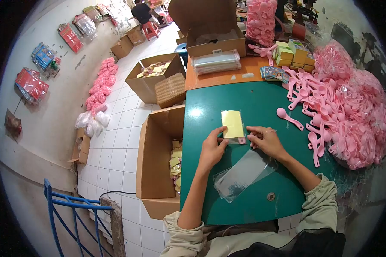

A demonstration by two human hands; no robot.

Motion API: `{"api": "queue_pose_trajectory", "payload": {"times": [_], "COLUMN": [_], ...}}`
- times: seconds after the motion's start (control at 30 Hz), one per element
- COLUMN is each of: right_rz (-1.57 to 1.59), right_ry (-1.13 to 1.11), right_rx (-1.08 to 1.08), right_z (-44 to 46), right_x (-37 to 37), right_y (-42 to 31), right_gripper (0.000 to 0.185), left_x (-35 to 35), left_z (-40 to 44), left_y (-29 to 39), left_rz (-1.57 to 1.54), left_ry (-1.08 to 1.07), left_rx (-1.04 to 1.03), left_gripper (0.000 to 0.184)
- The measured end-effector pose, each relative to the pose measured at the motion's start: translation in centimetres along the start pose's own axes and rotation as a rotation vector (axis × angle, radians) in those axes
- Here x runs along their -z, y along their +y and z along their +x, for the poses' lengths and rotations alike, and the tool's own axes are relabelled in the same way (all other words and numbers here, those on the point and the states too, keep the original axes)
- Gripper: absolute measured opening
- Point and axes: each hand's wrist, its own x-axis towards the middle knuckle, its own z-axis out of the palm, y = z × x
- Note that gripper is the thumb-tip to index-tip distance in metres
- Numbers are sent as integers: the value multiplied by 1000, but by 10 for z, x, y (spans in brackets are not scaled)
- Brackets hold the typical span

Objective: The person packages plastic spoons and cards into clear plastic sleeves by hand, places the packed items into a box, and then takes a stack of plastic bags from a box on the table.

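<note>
A clear plastic packet with a yellow card [233, 124] lies on the green tabletop [218, 96], a bit of pink showing at its lower end. My left hand [213, 147] grips the packet's lower left edge between thumb and fingers. On the packet's right side is my right hand [265, 140], its fingers pinched together near the packet's edge; what they hold, if anything, is too small to make out. Empty clear bags [243, 175] lie fanned below the hands. A single pink spoon [290, 119] rests to the right.
Many pink spoons [360, 107] heap up at the right. Small yellow boxes [297, 53], printed cards [274, 74] and stacked clear bags [216, 62] sit at the back. An open carton [148, 171] stands left of the table. A person [141, 13] sits far behind.
</note>
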Motion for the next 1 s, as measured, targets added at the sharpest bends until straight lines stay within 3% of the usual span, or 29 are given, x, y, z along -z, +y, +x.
{"api": "queue_pose_trajectory", "payload": {"times": [0.17, 0.23, 0.33, 0.43, 0.5, 0.57, 0.63, 0.83, 0.93, 1.0], "right_rz": [32, -32, -386, -550, -706, -820, -892, -1005, -864, -391], "right_ry": [51, 92, 180, 173, 170, 149, 111, 93, -3, -105], "right_rx": [55, 105, 426, 466, 435, 421, 430, 450, 319, 239], "right_z": [-2, -2, -4, -10, -16, -21, -25, -24, -24, -16], "right_x": [3, 5, 10, 7, 4, 2, 1, -6, 13, 34], "right_y": [-7, -9, -15, -25, -30, -30, -30, -18, -28, -52], "right_gripper": [24, 20, 17, 15, 14, 15, 17, 15, 16, 20], "left_x": [43, 70, 73, 62, 29, -14, -47, -46, -38, -33], "left_z": [10, 10, 6, 2, -3, -22, -35, -27, -19, -16], "left_y": [-24, -38, -38, -4, 20, 49, 52, 37, 28, 27], "left_rz": [64, 272, 904, 651, 280, 31, -8, -220, -321, -324], "left_ry": [243, 438, 982, 827, 418, 13, -2, 32, 72, 99], "left_rx": [-105, -129, 56, -298, -562, -562, -602, -471, -323, -263], "left_gripper": [42, 38, 32, 29, 29, 31, 35, 15, 11, 10]}}
